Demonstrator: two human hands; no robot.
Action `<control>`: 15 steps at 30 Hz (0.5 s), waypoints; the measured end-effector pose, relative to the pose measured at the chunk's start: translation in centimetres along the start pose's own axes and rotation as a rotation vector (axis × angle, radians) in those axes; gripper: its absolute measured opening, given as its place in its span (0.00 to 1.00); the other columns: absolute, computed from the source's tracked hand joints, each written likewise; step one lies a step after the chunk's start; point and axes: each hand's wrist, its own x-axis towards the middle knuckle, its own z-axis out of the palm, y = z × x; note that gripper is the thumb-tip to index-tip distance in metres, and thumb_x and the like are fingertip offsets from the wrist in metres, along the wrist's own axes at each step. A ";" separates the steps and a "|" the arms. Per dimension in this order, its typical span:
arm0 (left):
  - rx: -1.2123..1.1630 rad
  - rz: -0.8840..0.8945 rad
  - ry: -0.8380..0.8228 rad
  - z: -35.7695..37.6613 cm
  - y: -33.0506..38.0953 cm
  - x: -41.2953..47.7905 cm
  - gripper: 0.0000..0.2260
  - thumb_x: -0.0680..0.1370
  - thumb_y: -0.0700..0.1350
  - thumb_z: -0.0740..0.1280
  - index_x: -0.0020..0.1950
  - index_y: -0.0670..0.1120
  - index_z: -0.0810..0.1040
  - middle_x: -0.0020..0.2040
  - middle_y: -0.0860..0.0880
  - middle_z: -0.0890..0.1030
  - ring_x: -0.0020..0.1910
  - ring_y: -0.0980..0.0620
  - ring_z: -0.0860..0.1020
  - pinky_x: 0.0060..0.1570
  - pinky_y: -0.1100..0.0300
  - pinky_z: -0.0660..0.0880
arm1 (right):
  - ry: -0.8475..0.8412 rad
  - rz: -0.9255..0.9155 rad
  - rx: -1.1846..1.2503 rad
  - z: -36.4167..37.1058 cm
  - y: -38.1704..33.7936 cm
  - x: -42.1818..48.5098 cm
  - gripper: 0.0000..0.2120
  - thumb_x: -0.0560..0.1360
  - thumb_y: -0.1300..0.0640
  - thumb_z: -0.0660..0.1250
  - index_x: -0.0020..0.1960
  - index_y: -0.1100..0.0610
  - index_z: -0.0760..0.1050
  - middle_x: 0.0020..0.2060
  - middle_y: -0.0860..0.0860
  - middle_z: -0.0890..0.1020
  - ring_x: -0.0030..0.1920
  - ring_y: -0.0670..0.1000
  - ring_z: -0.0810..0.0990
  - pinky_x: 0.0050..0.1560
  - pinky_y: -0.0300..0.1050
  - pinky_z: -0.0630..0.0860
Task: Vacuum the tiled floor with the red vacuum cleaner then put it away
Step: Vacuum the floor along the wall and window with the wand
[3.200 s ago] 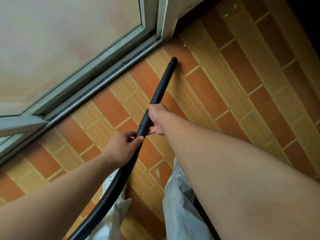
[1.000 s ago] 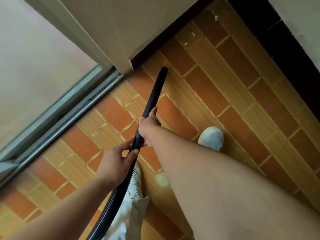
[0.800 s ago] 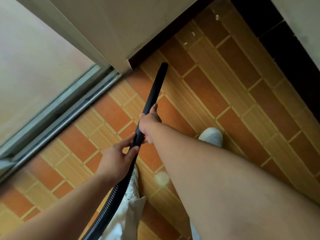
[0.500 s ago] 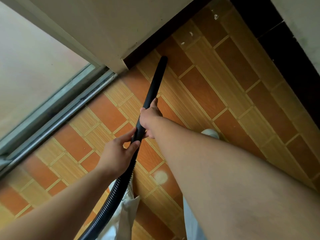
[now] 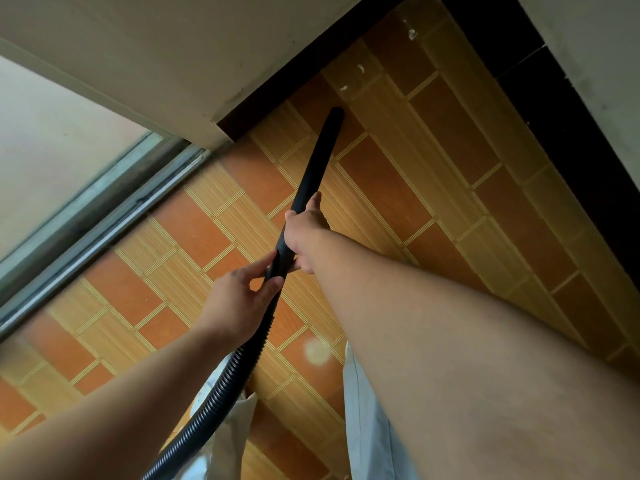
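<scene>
Both hands are on the black vacuum wand point(image 5: 317, 157). The right hand point(image 5: 304, 237) has a full grip wrapped round the smooth rigid tube. The left hand point(image 5: 239, 299), just nearer, pinches it with thumb and fingers where the ribbed flexible hose point(image 5: 239, 372) starts. The wand's long axis runs away from me, leaning slightly right, with its tip low over the glossy orange-and-tan brick-pattern tiled floor point(image 5: 398, 188), near the dark skirting point(image 5: 298, 77). A few white specks point(image 5: 360, 68) lie just past the tip.

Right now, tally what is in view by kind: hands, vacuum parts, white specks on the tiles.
Hands: 2 (left hand, right hand)
Vacuum parts: 2 (wand, hose)
White specks: 3
Total: 7
</scene>
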 end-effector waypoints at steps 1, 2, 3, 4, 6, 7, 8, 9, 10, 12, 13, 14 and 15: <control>-0.002 -0.007 -0.002 0.3 0.2 -0.1 0.22 0.82 0.53 0.65 0.76 0.62 0.68 0.53 0.55 0.85 0.40 0.55 0.84 0.48 0.49 0.83 | -0.002 0.002 -0.005 -0.3 0.1 0.0 0.34 0.86 0.56 0.56 0.81 0.40 0.37 0.63 0.60 0.76 0.46 0.57 0.76 0.54 0.63 0.83; -0.005 -0.016 -0.003 0.7 0.5 -0.1 0.22 0.82 0.53 0.65 0.76 0.62 0.68 0.53 0.55 0.84 0.40 0.56 0.84 0.47 0.51 0.83 | -0.006 0.003 -0.013 -0.6 0.2 0.1 0.35 0.86 0.56 0.56 0.82 0.40 0.38 0.63 0.60 0.76 0.45 0.57 0.76 0.54 0.62 0.83; -0.004 -0.024 -0.001 1.0 0.7 -0.2 0.22 0.82 0.53 0.65 0.76 0.62 0.68 0.53 0.55 0.84 0.40 0.57 0.84 0.47 0.52 0.83 | -0.008 0.002 -0.020 -0.8 0.3 0.1 0.35 0.86 0.57 0.57 0.82 0.40 0.38 0.63 0.61 0.76 0.45 0.57 0.76 0.54 0.62 0.83; -0.001 -0.028 0.006 1.3 0.9 -0.2 0.22 0.82 0.53 0.65 0.76 0.62 0.68 0.52 0.55 0.84 0.39 0.58 0.84 0.46 0.53 0.83 | -0.007 0.001 -0.023 -1.1 0.3 0.1 0.35 0.86 0.57 0.57 0.82 0.40 0.38 0.63 0.61 0.76 0.45 0.56 0.76 0.54 0.62 0.83; -0.001 -0.032 0.016 1.8 1.3 -0.1 0.22 0.82 0.54 0.65 0.76 0.63 0.68 0.51 0.55 0.85 0.38 0.59 0.83 0.44 0.55 0.83 | -0.008 0.002 -0.029 -1.7 0.4 0.3 0.36 0.86 0.58 0.57 0.82 0.41 0.37 0.64 0.61 0.75 0.44 0.56 0.76 0.54 0.62 0.83; -0.006 -0.033 0.018 2.0 1.5 0.0 0.22 0.82 0.54 0.65 0.76 0.64 0.67 0.50 0.55 0.85 0.37 0.59 0.83 0.42 0.56 0.83 | -0.012 0.002 -0.038 -2.0 0.3 0.3 0.36 0.86 0.58 0.57 0.82 0.41 0.37 0.64 0.61 0.75 0.43 0.56 0.75 0.53 0.61 0.83; -0.012 -0.035 0.019 2.2 1.6 0.0 0.22 0.82 0.54 0.65 0.75 0.65 0.67 0.50 0.55 0.85 0.37 0.59 0.83 0.41 0.56 0.83 | -0.014 0.001 -0.050 -2.2 0.3 0.3 0.36 0.86 0.59 0.57 0.82 0.41 0.37 0.63 0.61 0.75 0.42 0.56 0.75 0.53 0.61 0.83; -0.017 -0.038 0.020 2.3 1.8 0.1 0.21 0.82 0.54 0.65 0.75 0.66 0.67 0.50 0.55 0.84 0.36 0.59 0.83 0.40 0.56 0.83 | -0.012 0.000 -0.058 -2.4 0.2 0.4 0.36 0.86 0.58 0.57 0.82 0.41 0.37 0.63 0.61 0.75 0.41 0.56 0.75 0.53 0.61 0.84; -0.021 -0.040 0.022 2.4 1.9 0.2 0.21 0.82 0.54 0.64 0.75 0.67 0.67 0.50 0.55 0.84 0.36 0.59 0.83 0.40 0.56 0.83 | -0.009 0.000 -0.057 -2.5 0.1 0.5 0.36 0.86 0.58 0.57 0.81 0.41 0.37 0.62 0.61 0.75 0.41 0.56 0.75 0.52 0.61 0.84; -0.010 -0.041 0.037 2.3 2.2 0.5 0.21 0.82 0.54 0.64 0.75 0.66 0.67 0.51 0.55 0.84 0.37 0.59 0.83 0.40 0.57 0.82 | -0.005 0.005 -0.042 -2.6 -0.2 0.6 0.35 0.86 0.56 0.56 0.81 0.41 0.37 0.62 0.61 0.76 0.45 0.58 0.79 0.53 0.61 0.83; 0.003 -0.041 0.048 2.2 2.3 0.7 0.21 0.82 0.54 0.64 0.75 0.66 0.67 0.52 0.55 0.84 0.37 0.60 0.83 0.40 0.58 0.82 | -0.003 0.007 -0.039 -2.7 -0.5 0.7 0.35 0.86 0.56 0.56 0.82 0.41 0.37 0.61 0.60 0.76 0.48 0.59 0.80 0.54 0.62 0.83; 0.009 -0.043 0.056 2.1 2.5 0.9 0.21 0.82 0.54 0.64 0.75 0.65 0.68 0.52 0.55 0.84 0.37 0.59 0.83 0.40 0.59 0.81 | -0.002 0.006 -0.041 -2.7 -0.8 0.7 0.34 0.86 0.56 0.56 0.82 0.41 0.37 0.60 0.60 0.76 0.49 0.60 0.80 0.54 0.62 0.83; 0.005 -0.046 0.061 2.0 2.7 1.1 0.21 0.82 0.54 0.64 0.75 0.65 0.68 0.52 0.55 0.84 0.38 0.59 0.83 0.41 0.57 0.82 | -0.004 0.002 -0.044 -2.7 -1.1 0.9 0.34 0.86 0.55 0.56 0.82 0.41 0.37 0.57 0.59 0.75 0.48 0.59 0.79 0.54 0.62 0.83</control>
